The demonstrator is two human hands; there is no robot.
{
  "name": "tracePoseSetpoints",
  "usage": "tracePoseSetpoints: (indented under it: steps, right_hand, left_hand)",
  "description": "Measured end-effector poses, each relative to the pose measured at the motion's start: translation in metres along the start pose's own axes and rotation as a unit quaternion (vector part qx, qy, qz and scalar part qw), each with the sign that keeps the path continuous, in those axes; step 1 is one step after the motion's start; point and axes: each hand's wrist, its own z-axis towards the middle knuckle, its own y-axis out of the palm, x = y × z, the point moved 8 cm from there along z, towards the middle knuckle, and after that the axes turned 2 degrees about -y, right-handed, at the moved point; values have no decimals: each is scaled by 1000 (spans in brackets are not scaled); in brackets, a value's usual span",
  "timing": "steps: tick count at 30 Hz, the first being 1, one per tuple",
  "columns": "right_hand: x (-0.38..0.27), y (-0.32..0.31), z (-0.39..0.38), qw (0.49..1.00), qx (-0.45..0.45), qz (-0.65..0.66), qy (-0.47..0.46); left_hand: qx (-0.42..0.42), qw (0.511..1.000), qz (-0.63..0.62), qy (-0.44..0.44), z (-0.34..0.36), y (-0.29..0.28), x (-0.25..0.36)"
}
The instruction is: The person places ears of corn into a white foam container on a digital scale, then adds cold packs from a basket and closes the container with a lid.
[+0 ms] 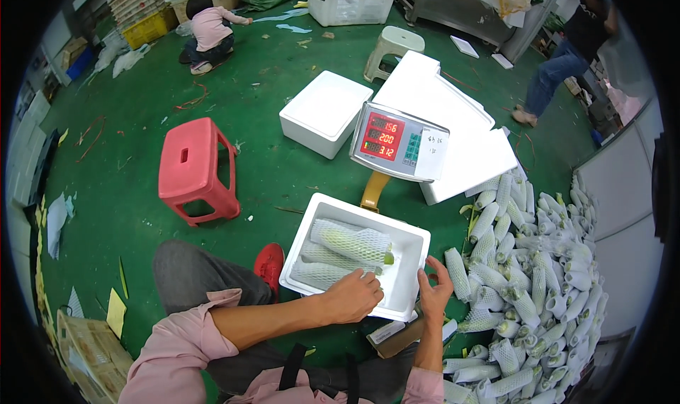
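A white foam box point(418, 269) stands in front of me with several long, pale green vegetables point(350, 241) lying in it, each in a white foam net sleeve. Over the lower part of the box, my left hand point(354, 296) is closed with curled fingers around the end of the nearest net-wrapped vegetable; the grip itself is partly hidden. My right hand point(437, 288) is at the box's right wall, thumb and fingers apart, fingertips by the rim. Just beyond the box, a scale display point(400, 142) with red lit digits rises on a yellow post point(374, 191).
Net-wrapped vegetables form a large pile point(528, 290) at right. A red stool point(195, 166) stands left; a closed foam box point(326, 113) and white foam lids point(460, 131) lie beyond. A small cardboard box point(397, 339) is below my right hand. A crouching person point(209, 32) and a walking person point(567, 53) are farther off.
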Motion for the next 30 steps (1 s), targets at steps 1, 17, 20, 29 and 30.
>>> tracePoseSetpoints:
  steps: [1, 17, 20, 29, 30]
  right_hand:
    - [4, -1, -2, 1000, 6, 12, 10]
    - [58, -35, -49, 971, 194, 103, 96]
    - [125, -42, -82, 950, 241, 134, 148]
    - [196, -5, -154, 949, 124, 4, 292]
    - [195, -1, -154, 954, 117, 6, 277]
  left_hand:
    - [0, 1000, 0, -1, 0, 0, 0]
    - [-20, 1000, 2, -4, -2, 2, 0]
    - [-17, 1000, 2, 0, 0, 4, 2]
    - [-15, 1000, 10, -4, -5, 5, 3]
    - [-17, 1000, 10, -7, -6, 5, 3]
